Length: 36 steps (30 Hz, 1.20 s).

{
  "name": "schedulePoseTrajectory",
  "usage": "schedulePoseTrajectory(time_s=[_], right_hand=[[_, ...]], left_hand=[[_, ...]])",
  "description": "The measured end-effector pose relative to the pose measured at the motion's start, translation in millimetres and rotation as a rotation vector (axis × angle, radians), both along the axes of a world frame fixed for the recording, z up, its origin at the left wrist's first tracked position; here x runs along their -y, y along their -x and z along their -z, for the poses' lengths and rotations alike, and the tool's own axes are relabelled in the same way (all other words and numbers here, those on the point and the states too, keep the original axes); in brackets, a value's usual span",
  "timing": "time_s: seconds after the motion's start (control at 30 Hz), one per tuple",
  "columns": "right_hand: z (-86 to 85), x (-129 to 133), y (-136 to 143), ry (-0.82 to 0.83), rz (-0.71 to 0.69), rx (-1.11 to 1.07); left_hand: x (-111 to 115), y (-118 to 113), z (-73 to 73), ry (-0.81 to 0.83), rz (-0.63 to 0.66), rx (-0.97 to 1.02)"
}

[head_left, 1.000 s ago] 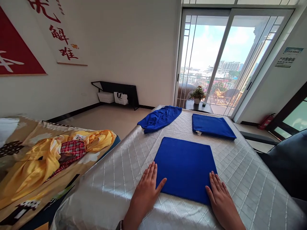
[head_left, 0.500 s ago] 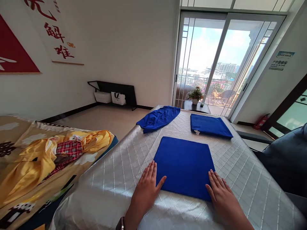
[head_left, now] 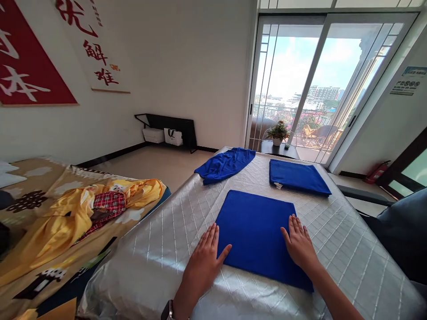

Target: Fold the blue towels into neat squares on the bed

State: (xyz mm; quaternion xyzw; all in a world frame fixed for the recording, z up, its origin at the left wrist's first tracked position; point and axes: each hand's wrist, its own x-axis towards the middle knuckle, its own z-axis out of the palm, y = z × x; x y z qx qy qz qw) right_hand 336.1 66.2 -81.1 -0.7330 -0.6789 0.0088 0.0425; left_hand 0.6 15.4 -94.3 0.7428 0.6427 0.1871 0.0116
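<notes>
A flat folded blue cloth (head_left: 256, 235) lies on the silvery quilted mattress (head_left: 173, 235) in front of me. My left hand (head_left: 208, 251) rests at its left edge, fingers stretched out and thumb on the cloth. Along the right edge lies my right hand (head_left: 298, 242), open and flat, its fingers pointing away from me. Neither hand grips anything. Farther back on the right is a second folded blue cloth (head_left: 298, 177) with a small white label. A crumpled blue cloth (head_left: 227, 164) sits at the far left of the mattress.
On the left, a patterned bed (head_left: 36, 171) holds yellow clothing (head_left: 71, 209) with red plaid cloth (head_left: 108, 204). Beyond the mattress stand a dark table with a potted plant (head_left: 278, 132) and sliding glass doors (head_left: 310, 84). A dark chair (head_left: 407, 231) is at the right.
My right hand has slid forward along the cloth's right edge, away from me. My left hand stays at the left edge. The view has turned slightly left.
</notes>
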Motion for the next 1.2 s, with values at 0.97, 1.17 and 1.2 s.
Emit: schedulePoseTrajectory(time_s=[0.97,1.17,1.2], right_hand=[[-3.0,7.3,-8.9,0.126,-0.102,0.038],[-5.0,5.3,-5.8,0.134,-0.092,0.006],[-4.4,4.8,-5.2,0.13,-0.068,-0.002]], left_hand=[[-59.1,-191.4,-37.1,0.05,0.726,0.069],[-63.0,-167.1,-24.5,0.05,0.635,0.026],[-65.8,-160.7,-23.4,0.051,0.613,0.007]])
